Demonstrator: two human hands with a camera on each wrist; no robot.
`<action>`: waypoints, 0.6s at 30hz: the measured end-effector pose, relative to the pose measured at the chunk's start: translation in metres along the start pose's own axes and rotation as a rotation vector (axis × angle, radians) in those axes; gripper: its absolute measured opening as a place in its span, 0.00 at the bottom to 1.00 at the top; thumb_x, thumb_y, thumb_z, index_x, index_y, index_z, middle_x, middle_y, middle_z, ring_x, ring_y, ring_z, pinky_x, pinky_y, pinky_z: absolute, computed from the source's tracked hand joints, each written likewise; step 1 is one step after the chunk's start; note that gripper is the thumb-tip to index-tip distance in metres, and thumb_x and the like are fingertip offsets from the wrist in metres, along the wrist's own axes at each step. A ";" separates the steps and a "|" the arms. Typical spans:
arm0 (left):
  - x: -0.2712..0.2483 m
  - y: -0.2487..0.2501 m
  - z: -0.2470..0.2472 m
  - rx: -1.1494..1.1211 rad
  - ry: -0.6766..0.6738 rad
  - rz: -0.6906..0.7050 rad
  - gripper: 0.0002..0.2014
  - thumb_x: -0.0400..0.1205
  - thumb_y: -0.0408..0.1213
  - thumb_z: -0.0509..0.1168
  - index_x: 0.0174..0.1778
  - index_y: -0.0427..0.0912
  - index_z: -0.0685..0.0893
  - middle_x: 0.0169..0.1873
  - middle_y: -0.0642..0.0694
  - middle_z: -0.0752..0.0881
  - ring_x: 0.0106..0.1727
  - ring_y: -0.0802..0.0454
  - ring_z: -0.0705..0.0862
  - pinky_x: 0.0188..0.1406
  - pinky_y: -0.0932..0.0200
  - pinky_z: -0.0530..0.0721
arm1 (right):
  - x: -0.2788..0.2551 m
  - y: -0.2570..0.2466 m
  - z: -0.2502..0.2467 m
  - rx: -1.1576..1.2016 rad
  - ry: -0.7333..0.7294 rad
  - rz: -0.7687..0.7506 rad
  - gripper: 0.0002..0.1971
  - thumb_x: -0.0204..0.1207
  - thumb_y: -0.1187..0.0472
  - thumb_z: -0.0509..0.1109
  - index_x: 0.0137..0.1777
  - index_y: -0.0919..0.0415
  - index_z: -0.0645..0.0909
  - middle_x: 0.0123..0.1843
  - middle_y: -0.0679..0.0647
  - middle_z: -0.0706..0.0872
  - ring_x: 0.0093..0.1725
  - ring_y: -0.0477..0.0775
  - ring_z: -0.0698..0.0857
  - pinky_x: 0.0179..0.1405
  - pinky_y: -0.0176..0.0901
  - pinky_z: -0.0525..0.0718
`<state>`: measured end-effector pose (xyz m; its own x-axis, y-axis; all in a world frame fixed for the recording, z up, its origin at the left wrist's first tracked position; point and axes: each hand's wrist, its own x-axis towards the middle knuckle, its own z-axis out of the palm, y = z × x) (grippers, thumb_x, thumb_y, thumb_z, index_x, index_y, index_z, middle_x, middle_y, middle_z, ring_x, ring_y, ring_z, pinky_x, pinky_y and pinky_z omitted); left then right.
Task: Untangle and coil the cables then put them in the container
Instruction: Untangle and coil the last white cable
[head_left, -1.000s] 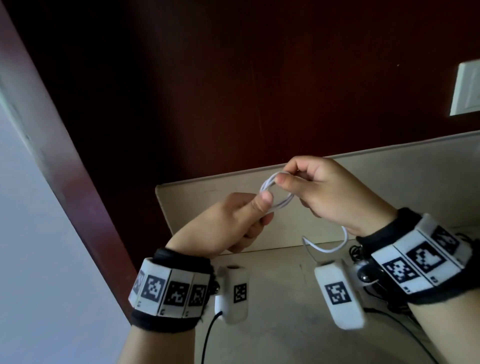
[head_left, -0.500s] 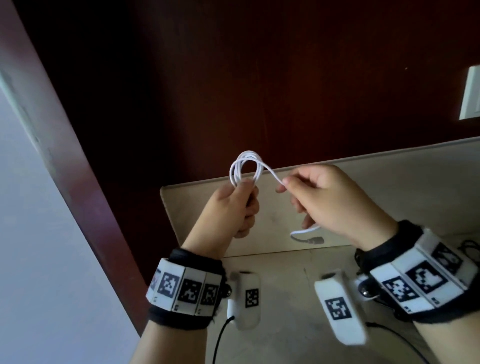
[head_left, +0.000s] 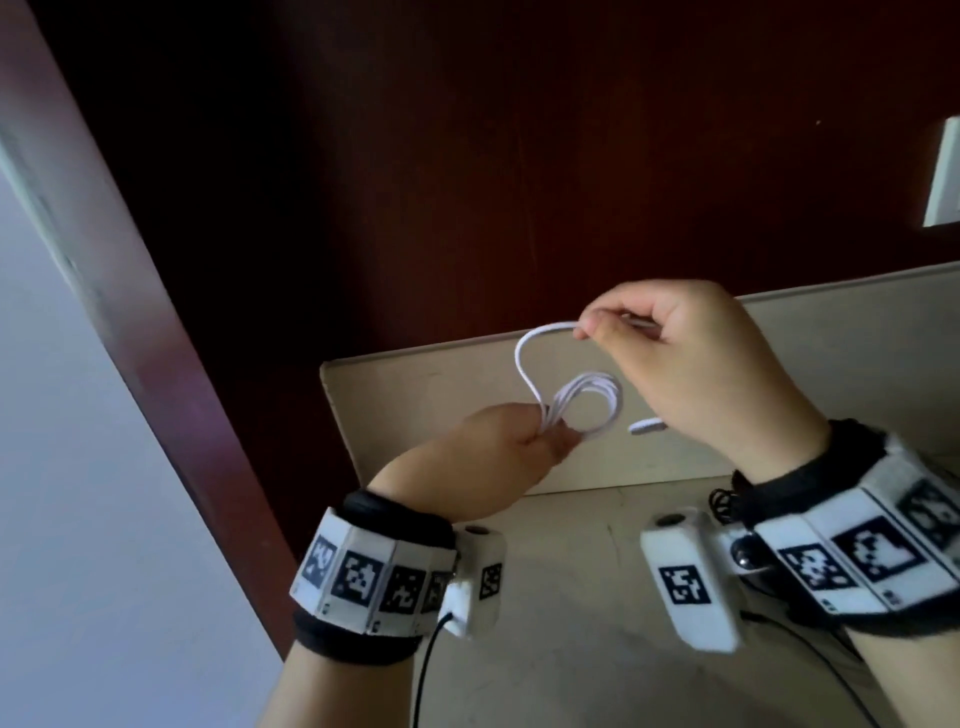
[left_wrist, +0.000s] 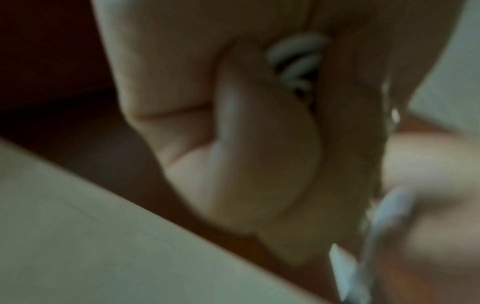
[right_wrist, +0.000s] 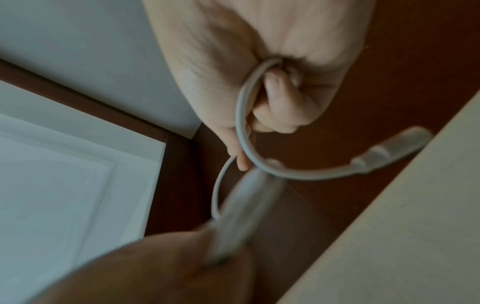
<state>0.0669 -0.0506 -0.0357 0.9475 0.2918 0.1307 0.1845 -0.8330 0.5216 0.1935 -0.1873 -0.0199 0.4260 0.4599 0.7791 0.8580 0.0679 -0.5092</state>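
A dark red-brown wooden wall fills the upper head view, with a pale wall at 8 o'clock and a white switch plate at the 3 o'clock edge. Below it runs a beige counter with a low upstand along its back; a tangle of black cable lies on the counter at 4 o'clock, just beside the right wristband. Both forearms rise from the bottom edge, each wearing a marker-covered band with a small white camera block. The right hand sits at 2 o'clock from the left hand, higher than half a second ago, when the two were nearly level. Its thumb and forefinger pinch a strand of the white cable, which arcs leftward and down into the coil. The left hand, fingers clenched, grips the bunched loops of that coil at its 9 o'clock side; the coil now leans toward 3 o'clock above the upstand, whereas earlier it stood upright over the fist. The left wrist view shows the strands squeezed between curled fingers, though blurred. The cable's white plug end hangs free at 3 o'clock of the coil, under the right hand, higher than before; the right wrist view shows it dangling beyond a curve of cable. No container shows in any view.
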 end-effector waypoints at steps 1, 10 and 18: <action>-0.004 0.000 -0.002 -0.100 -0.056 0.041 0.20 0.87 0.54 0.58 0.36 0.45 0.79 0.24 0.57 0.74 0.24 0.59 0.70 0.28 0.61 0.70 | 0.001 0.007 -0.002 -0.030 0.020 0.014 0.09 0.82 0.58 0.70 0.41 0.48 0.89 0.37 0.42 0.90 0.38 0.43 0.88 0.40 0.41 0.83; 0.013 -0.007 -0.013 -0.507 0.435 -0.137 0.17 0.87 0.38 0.54 0.31 0.44 0.71 0.19 0.52 0.69 0.19 0.52 0.65 0.21 0.63 0.61 | -0.009 -0.003 0.004 -0.424 -0.511 -0.073 0.10 0.83 0.51 0.67 0.54 0.46 0.92 0.41 0.45 0.91 0.38 0.41 0.85 0.39 0.37 0.80; 0.006 -0.007 0.000 0.290 0.172 0.043 0.06 0.88 0.40 0.57 0.53 0.45 0.78 0.49 0.46 0.86 0.49 0.45 0.84 0.46 0.53 0.78 | -0.010 -0.028 -0.008 -0.500 -0.468 -0.414 0.10 0.80 0.57 0.70 0.44 0.42 0.91 0.28 0.41 0.71 0.27 0.43 0.72 0.26 0.40 0.66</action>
<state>0.0714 -0.0435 -0.0385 0.9025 0.3084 0.3007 0.2359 -0.9380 0.2540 0.1671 -0.2007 -0.0103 -0.0250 0.8155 0.5783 0.9943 -0.0395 0.0987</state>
